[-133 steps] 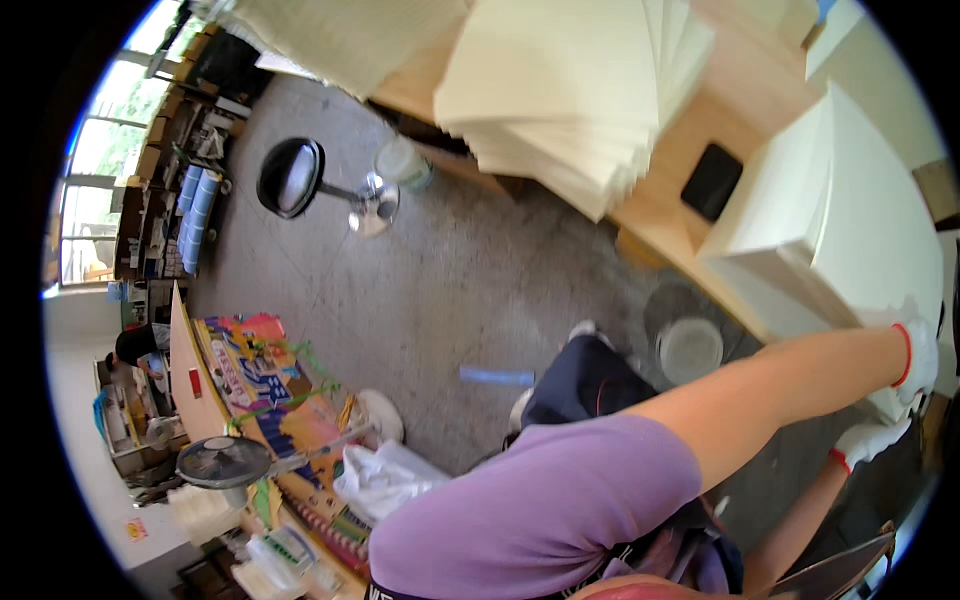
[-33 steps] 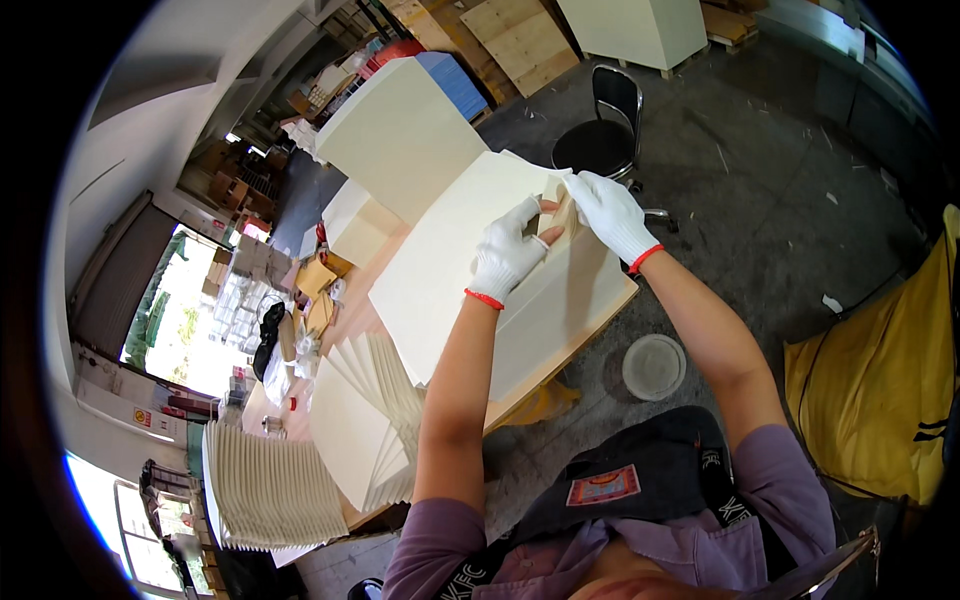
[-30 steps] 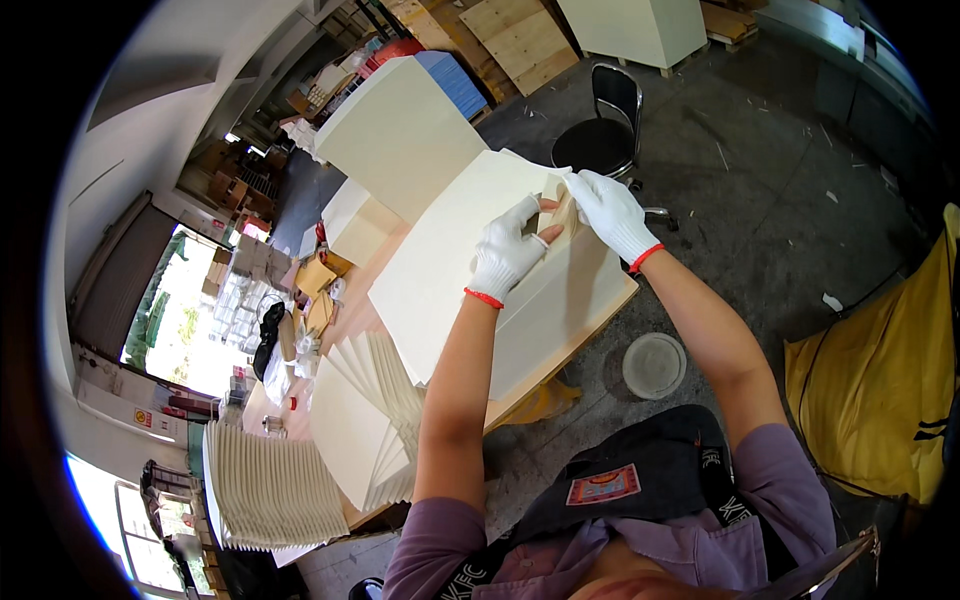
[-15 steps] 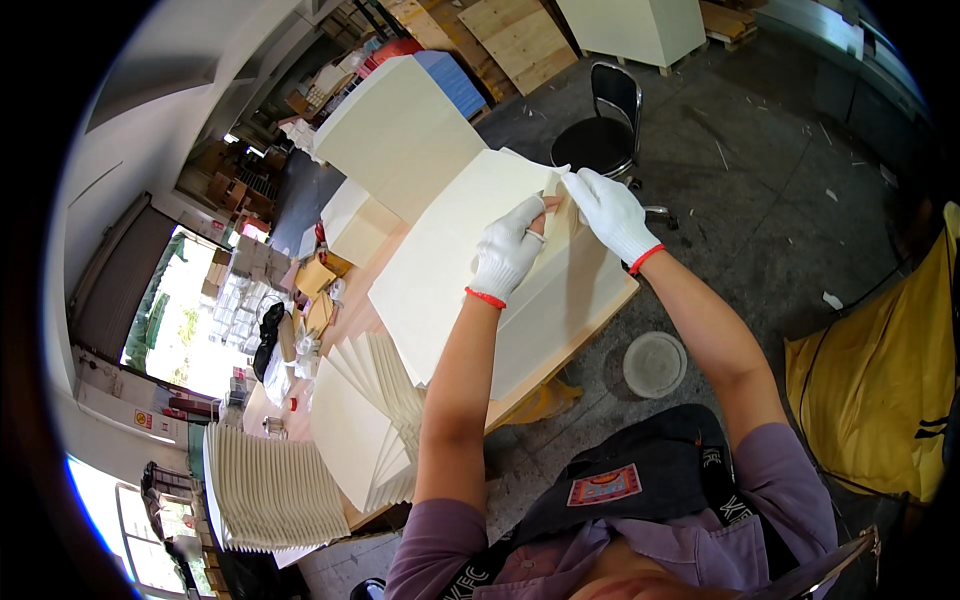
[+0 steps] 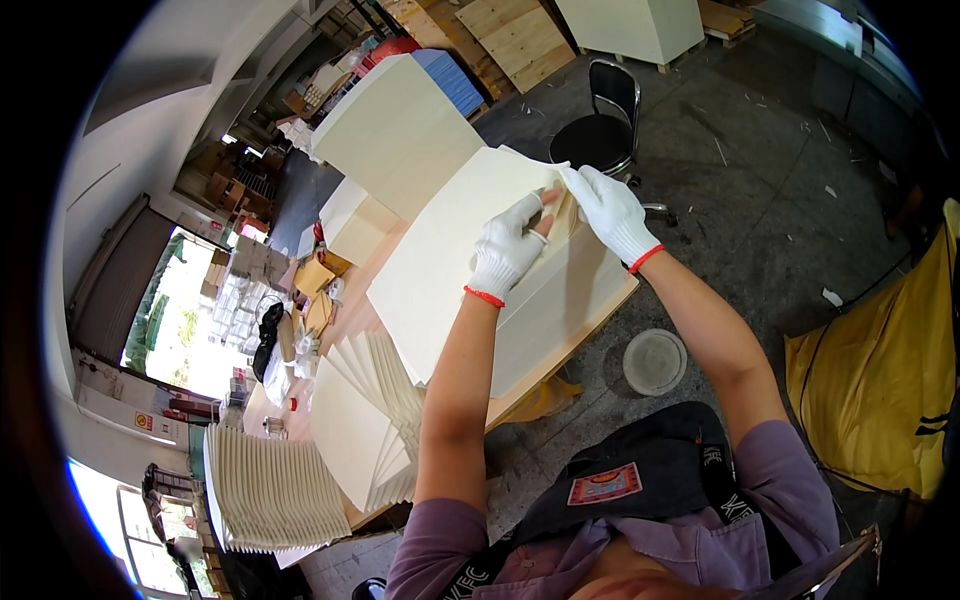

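A stack of large cream paper sheets (image 5: 450, 240) lies on the wooden table. My right hand (image 5: 608, 212), in a white knit glove with a red cuff, pinches the raised right edge of the upper sheets. The layers under that edge bend up and show as a fan. Close by on the left, my left hand (image 5: 510, 245) wears a similar glove with bare thumb and fingertip showing. Its thumb and fingers are apart beside the lifted edge, and no sheet shows between them.
Fanned sheets (image 5: 365, 425) and a layered cream pile (image 5: 270, 490) cover the table's near left end. A tall cream stack (image 5: 400, 130) stands beyond. On the floor are a black chair (image 5: 595, 135), a round grey tub (image 5: 654, 364) and a yellow cover (image 5: 870, 370) at right.
My left thumb and fingers have spread apart at the lifted edge. My right hand keeps its grip in nearly the same place. A dim reddish shape now shows at the far right.
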`<state>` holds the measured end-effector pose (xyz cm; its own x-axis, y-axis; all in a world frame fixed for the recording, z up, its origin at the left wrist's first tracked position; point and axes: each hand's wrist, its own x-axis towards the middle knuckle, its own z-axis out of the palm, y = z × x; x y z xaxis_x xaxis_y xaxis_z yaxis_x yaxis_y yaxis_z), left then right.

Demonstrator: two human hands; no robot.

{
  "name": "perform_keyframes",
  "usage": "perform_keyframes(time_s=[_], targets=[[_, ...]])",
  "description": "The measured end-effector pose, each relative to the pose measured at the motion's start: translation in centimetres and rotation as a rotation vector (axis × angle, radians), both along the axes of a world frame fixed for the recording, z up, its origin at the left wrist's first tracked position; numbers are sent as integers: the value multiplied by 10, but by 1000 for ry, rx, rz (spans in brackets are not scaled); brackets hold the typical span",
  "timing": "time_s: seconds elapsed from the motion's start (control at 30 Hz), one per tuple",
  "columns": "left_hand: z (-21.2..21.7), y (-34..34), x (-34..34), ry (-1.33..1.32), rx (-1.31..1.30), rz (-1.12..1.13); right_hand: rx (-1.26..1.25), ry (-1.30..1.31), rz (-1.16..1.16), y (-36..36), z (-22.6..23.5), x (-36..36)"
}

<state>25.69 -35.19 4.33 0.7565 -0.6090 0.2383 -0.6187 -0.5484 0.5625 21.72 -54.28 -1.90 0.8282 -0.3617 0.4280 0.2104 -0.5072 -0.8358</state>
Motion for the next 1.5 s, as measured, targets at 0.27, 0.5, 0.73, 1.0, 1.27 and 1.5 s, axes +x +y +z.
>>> perform_keyframes(time_s=[0.27, 0.5, 0.73, 1.0, 1.27, 1.5], targets=[[0, -2, -4, -39, 9, -8, 51, 23, 19, -2, 1, -2], [1, -2, -5, -44, 45, 15, 101, 32, 26, 0, 0, -1], [-3, -2, -6, -168, 47, -55, 90, -31, 2, -1, -10, 4], [-12, 2, 0, -86, -186, -68, 19, 28, -9, 3, 2, -8], [5, -19, 8, -194, 149, 28, 148, -13, 54, 0, -4, -4], [-1, -8, 2, -157, 106, 9, 197, 24, 67, 1, 5, -5]])
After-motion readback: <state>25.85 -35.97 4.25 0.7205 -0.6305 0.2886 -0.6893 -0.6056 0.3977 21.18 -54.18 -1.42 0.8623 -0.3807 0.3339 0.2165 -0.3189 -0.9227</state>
